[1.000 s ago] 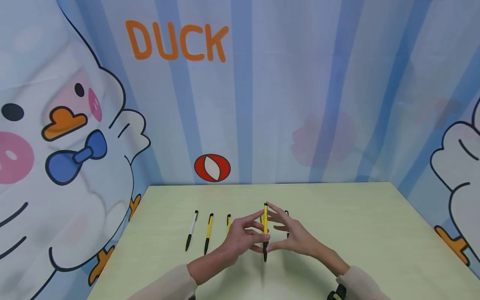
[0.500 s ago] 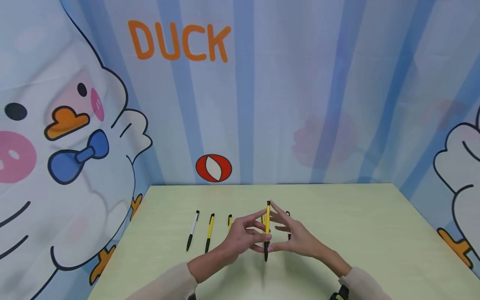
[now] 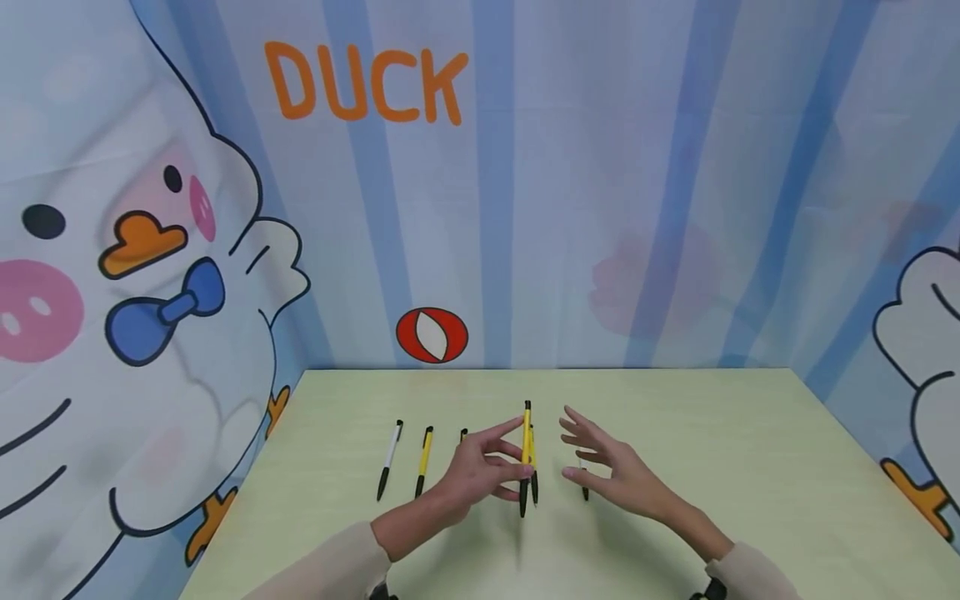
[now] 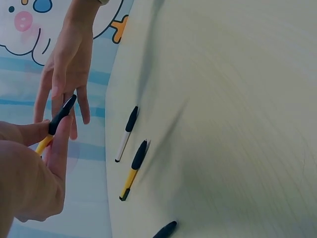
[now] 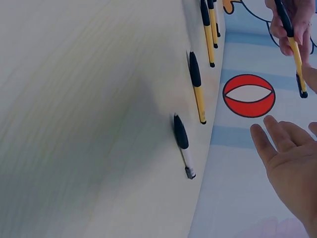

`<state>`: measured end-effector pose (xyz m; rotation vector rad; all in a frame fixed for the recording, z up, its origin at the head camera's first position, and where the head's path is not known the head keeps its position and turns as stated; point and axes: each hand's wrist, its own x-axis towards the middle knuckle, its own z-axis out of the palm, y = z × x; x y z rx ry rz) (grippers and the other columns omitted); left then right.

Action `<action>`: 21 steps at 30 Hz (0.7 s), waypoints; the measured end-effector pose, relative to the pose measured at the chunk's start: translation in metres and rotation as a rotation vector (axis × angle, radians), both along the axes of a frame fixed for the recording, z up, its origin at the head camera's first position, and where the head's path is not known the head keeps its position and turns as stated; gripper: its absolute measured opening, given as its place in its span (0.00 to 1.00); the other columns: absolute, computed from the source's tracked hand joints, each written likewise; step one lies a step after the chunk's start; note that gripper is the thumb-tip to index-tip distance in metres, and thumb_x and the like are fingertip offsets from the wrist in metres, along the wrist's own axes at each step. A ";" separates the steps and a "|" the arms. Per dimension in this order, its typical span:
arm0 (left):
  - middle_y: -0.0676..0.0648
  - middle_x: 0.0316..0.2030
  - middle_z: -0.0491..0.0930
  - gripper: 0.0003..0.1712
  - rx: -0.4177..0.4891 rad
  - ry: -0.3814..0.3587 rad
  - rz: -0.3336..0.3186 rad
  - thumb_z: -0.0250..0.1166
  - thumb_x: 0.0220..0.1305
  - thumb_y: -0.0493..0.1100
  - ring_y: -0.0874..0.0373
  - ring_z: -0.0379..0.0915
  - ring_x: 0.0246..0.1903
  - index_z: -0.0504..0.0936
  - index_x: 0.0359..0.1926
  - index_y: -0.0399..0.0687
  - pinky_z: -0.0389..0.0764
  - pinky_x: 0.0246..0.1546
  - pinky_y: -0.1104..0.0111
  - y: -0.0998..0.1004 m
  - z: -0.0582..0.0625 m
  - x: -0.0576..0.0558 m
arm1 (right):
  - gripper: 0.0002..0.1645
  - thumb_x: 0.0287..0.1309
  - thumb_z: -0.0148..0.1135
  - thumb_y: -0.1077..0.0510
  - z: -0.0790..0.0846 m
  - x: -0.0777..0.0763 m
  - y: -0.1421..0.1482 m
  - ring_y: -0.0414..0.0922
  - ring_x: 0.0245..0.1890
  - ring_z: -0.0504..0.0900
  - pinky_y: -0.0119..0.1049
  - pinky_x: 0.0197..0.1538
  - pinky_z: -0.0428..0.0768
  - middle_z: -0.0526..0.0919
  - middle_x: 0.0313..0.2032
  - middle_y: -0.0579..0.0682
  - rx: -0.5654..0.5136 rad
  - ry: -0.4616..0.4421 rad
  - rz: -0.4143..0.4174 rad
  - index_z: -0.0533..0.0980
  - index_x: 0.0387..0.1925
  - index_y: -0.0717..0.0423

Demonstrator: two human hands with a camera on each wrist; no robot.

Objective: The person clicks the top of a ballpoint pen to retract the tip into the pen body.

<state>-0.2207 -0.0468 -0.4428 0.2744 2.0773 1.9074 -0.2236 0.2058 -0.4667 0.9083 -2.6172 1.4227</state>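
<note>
My left hand (image 3: 480,471) pinches a yellow ballpoint pen (image 3: 527,442) between thumb and fingers. The pen stands nearly upright above the table, its black grip and tip pointing down. To its right my right hand (image 3: 622,477) hovers apart from the pen, fingers spread and holding nothing. On the table behind the held pen lies another yellow pen (image 5: 197,91). A white pen (image 5: 182,139) with a black grip lies below the right hand, partly hidden by it in the head view.
Left of my hands lie a white pen (image 3: 390,460) and a yellow pen (image 3: 425,454). One more pen (image 3: 463,434) is mostly hidden behind my left hand. The pale table (image 3: 697,417) ends at a printed cloth backdrop (image 3: 555,208).
My right hand has let go of the yellow pen and drawn away to the right, fingers spreading. The left hand still holds the pen, shifted slightly left.
</note>
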 end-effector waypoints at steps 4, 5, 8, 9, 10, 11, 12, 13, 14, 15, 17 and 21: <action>0.40 0.47 0.83 0.43 -0.010 -0.006 0.018 0.72 0.61 0.31 0.57 0.87 0.39 0.70 0.74 0.57 0.91 0.31 0.60 -0.003 -0.003 -0.003 | 0.43 0.71 0.62 0.56 -0.004 0.002 0.007 0.63 0.66 0.76 0.54 0.62 0.82 0.68 0.72 0.64 0.004 0.015 -0.028 0.54 0.80 0.52; 0.40 0.47 0.82 0.43 -0.012 -0.008 0.021 0.72 0.61 0.31 0.57 0.87 0.39 0.70 0.74 0.57 0.91 0.31 0.61 -0.004 -0.003 -0.004 | 0.42 0.71 0.62 0.56 -0.005 0.003 0.009 0.63 0.66 0.76 0.54 0.62 0.82 0.68 0.72 0.65 0.004 0.012 -0.032 0.55 0.79 0.53; 0.40 0.46 0.82 0.43 -0.022 -0.011 0.032 0.72 0.60 0.30 0.54 0.88 0.40 0.70 0.74 0.56 0.91 0.31 0.61 -0.006 -0.005 -0.006 | 0.39 0.72 0.60 0.56 -0.008 0.005 0.012 0.63 0.65 0.77 0.54 0.61 0.82 0.70 0.71 0.65 0.003 0.003 -0.040 0.57 0.78 0.56; 0.40 0.45 0.82 0.43 -0.027 -0.010 0.036 0.72 0.60 0.30 0.52 0.88 0.40 0.70 0.74 0.55 0.91 0.31 0.61 -0.007 -0.006 -0.007 | 0.39 0.73 0.60 0.56 -0.010 0.006 0.013 0.63 0.65 0.77 0.54 0.61 0.82 0.70 0.71 0.65 0.000 0.003 -0.039 0.58 0.78 0.56; 0.40 0.45 0.82 0.43 -0.033 -0.009 0.040 0.72 0.60 0.30 0.49 0.89 0.41 0.70 0.74 0.55 0.91 0.31 0.61 -0.008 -0.006 -0.008 | 0.38 0.73 0.60 0.56 -0.011 0.006 0.015 0.63 0.65 0.77 0.55 0.61 0.82 0.71 0.71 0.65 -0.001 0.009 -0.038 0.58 0.78 0.56; 0.40 0.45 0.82 0.43 -0.038 -0.009 0.043 0.73 0.60 0.30 0.49 0.89 0.41 0.70 0.75 0.54 0.91 0.31 0.61 -0.009 -0.007 -0.009 | 0.38 0.73 0.59 0.56 -0.012 0.007 0.016 0.63 0.64 0.78 0.55 0.60 0.82 0.71 0.70 0.65 -0.002 0.014 -0.037 0.58 0.78 0.56; 0.40 0.45 0.82 0.43 -0.045 -0.010 0.047 0.73 0.60 0.31 0.48 0.89 0.42 0.70 0.75 0.53 0.91 0.31 0.61 -0.010 -0.009 -0.010 | 0.37 0.74 0.59 0.56 -0.013 0.008 0.018 0.63 0.64 0.78 0.55 0.60 0.82 0.72 0.70 0.65 -0.001 0.019 -0.038 0.59 0.78 0.57; 0.40 0.45 0.82 0.43 -0.054 -0.010 0.051 0.73 0.59 0.31 0.47 0.89 0.42 0.69 0.75 0.53 0.91 0.31 0.61 -0.011 -0.010 -0.011 | 0.37 0.74 0.58 0.56 -0.014 0.009 0.019 0.63 0.64 0.78 0.55 0.60 0.82 0.71 0.70 0.65 0.001 0.021 -0.040 0.59 0.78 0.57; 0.40 0.44 0.82 0.43 -0.063 -0.011 0.055 0.73 0.59 0.31 0.47 0.89 0.42 0.69 0.75 0.52 0.91 0.30 0.61 -0.011 -0.011 -0.013 | 0.36 0.74 0.58 0.57 -0.015 0.009 0.021 0.63 0.64 0.77 0.55 0.60 0.82 0.71 0.70 0.66 0.002 0.020 -0.044 0.59 0.78 0.58; 0.40 0.44 0.82 0.44 -0.074 -0.013 0.060 0.73 0.59 0.31 0.48 0.89 0.40 0.69 0.75 0.52 0.90 0.30 0.61 -0.012 -0.013 -0.014 | 0.36 0.74 0.57 0.57 -0.016 0.010 0.022 0.63 0.64 0.77 0.55 0.60 0.83 0.71 0.70 0.66 0.006 0.019 -0.051 0.59 0.78 0.58; 0.40 0.44 0.82 0.44 -0.096 -0.019 0.068 0.74 0.59 0.31 0.53 0.89 0.37 0.69 0.75 0.51 0.90 0.30 0.61 -0.013 -0.016 -0.019 | 0.35 0.75 0.57 0.56 -0.017 0.011 0.026 0.63 0.64 0.78 0.53 0.60 0.83 0.70 0.71 0.66 0.015 0.010 -0.072 0.60 0.77 0.59; 0.40 0.43 0.81 0.44 -0.141 -0.012 0.085 0.74 0.58 0.32 0.57 0.87 0.34 0.69 0.74 0.49 0.90 0.29 0.60 -0.013 -0.024 -0.028 | 0.34 0.75 0.57 0.56 -0.022 0.011 0.032 0.62 0.62 0.79 0.43 0.58 0.86 0.72 0.70 0.66 0.020 0.005 -0.102 0.62 0.76 0.59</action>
